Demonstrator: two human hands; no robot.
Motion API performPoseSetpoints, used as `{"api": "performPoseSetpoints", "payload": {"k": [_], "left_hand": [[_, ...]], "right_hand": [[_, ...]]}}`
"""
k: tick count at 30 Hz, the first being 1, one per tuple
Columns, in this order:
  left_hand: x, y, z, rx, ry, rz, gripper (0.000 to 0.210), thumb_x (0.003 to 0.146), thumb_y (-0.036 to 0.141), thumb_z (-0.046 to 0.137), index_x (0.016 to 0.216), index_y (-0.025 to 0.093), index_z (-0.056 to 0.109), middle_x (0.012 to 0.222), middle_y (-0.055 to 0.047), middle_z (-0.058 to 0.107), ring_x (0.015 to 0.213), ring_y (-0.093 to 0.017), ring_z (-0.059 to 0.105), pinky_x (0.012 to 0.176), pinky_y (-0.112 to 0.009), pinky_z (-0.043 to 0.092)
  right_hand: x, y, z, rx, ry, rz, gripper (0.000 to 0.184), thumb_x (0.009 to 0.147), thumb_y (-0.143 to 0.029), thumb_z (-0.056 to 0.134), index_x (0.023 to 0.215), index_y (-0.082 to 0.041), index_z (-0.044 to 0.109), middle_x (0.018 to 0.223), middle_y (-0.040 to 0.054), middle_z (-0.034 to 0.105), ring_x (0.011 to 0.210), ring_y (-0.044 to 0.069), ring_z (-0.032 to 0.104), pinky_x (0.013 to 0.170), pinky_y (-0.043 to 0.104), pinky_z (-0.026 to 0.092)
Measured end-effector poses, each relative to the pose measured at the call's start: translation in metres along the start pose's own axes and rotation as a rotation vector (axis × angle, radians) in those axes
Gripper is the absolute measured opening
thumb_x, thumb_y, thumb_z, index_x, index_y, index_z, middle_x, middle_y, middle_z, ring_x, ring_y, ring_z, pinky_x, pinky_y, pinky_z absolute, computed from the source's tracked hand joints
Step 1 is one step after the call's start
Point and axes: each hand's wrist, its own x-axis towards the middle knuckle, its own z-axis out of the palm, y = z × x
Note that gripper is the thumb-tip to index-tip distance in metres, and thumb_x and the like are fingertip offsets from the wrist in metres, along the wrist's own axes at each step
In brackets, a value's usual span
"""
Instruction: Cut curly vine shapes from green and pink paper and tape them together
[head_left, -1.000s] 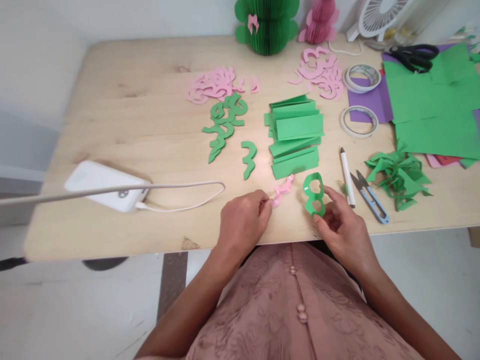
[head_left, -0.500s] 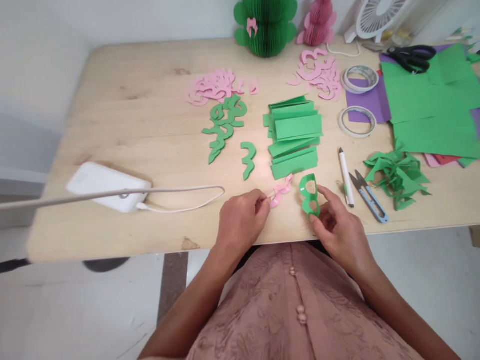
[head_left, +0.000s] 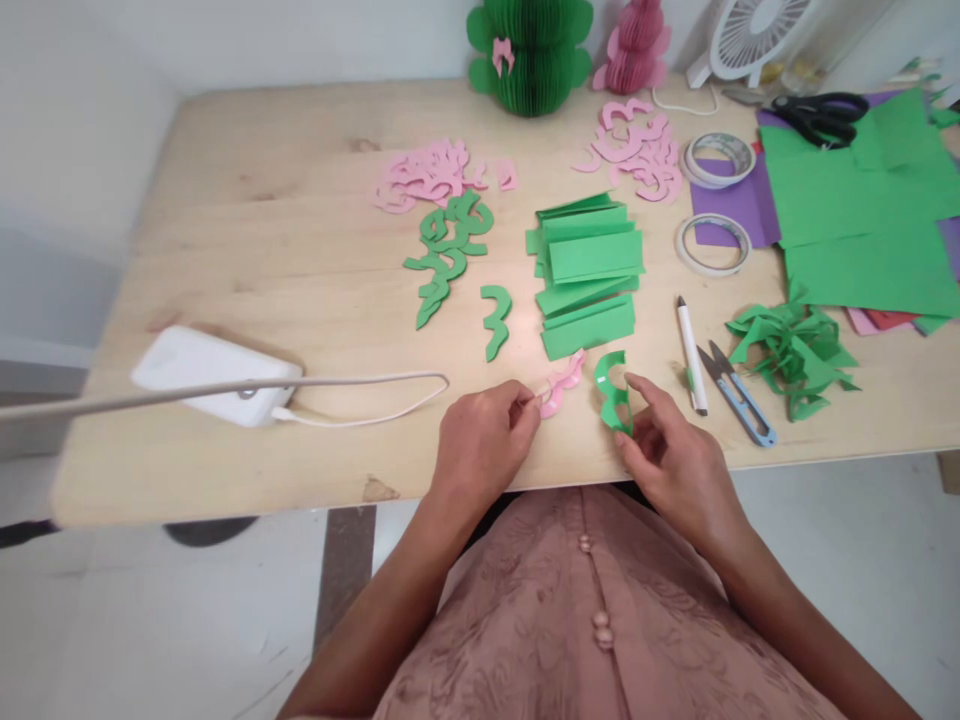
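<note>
My left hand [head_left: 489,435] pinches the near end of a wavy pink paper cutout [head_left: 564,385], with a thin pale strip showing at the fingertips. To its right lies a scalloped green paper cutout [head_left: 607,396] bearing a small white patch. Beside that cutout rests my right hand [head_left: 671,450], its thumb against the lower edge and the index finger apart from the thumb near the upper part. A single green wavy cutout [head_left: 498,322] and a stack of folded green paper strips [head_left: 596,255] lie just beyond.
Pink cutouts [head_left: 424,175] and green cutouts [head_left: 450,245] form piles. Rightward are a white marker [head_left: 691,355], blue thread snips [head_left: 742,395], green scraps [head_left: 795,350], tape rolls [head_left: 714,245], black scissors [head_left: 821,118] and green sheets [head_left: 862,220]. A white power bank [head_left: 217,375] trails a cable.
The green cutout has shifted slightly left and its raised right side no longer stands at my right index finger, which has come away from it. My left hand stays in place.
</note>
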Motion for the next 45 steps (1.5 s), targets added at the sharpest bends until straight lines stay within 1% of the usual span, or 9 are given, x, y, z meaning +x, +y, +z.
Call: {"api": "performPoseSetpoints", "payload": {"k": [10,19,29,45], "left_hand": [[0.0006,-0.0030,0.0017,0.004,0.003,0.010,0.019,0.084,0.025,0.053,0.075,0.019,0.069,0.065,-0.001,0.067,0.058,-0.014,0.059,0.058,-0.024,0.037],[0.0019,-0.0027,0.0017,0.001,0.003,0.009,0.018,0.083,0.024,0.054,0.074,0.019,0.068,0.064,0.000,0.067,0.057,-0.014,0.058,0.057,-0.024,0.036],[0.0018,-0.0028,0.0015,-0.011,0.003,0.009,0.018,0.084,0.024,0.054,0.076,0.018,0.069,0.066,-0.001,0.068,0.058,-0.014,0.059,0.058,-0.024,0.037],[0.0022,-0.0024,0.0013,0.011,-0.005,0.014,0.018,0.084,0.025,0.054,0.075,0.018,0.069,0.064,0.000,0.067,0.058,-0.014,0.058,0.058,-0.024,0.036]], "right_hand": [[0.0015,0.0002,-0.0007,-0.007,-0.012,0.005,0.055,0.084,-0.028,0.053,0.138,-0.022,0.044,0.075,-0.0022,0.064,0.059,0.015,0.059,0.060,0.029,0.046],[0.0019,0.0005,0.0003,-0.007,-0.014,0.001,0.055,0.084,-0.029,0.053,0.137,-0.022,0.045,0.076,-0.0014,0.064,0.059,0.015,0.059,0.059,0.028,0.045],[0.0020,-0.0005,0.0004,-0.009,-0.007,-0.004,0.051,0.083,-0.028,0.053,0.134,-0.021,0.048,0.073,-0.0025,0.063,0.058,0.015,0.059,0.059,0.028,0.046],[0.0022,-0.0003,0.0003,-0.011,-0.013,0.001,0.052,0.083,-0.029,0.053,0.134,-0.022,0.047,0.074,-0.0019,0.064,0.058,0.015,0.059,0.059,0.028,0.046]]}}
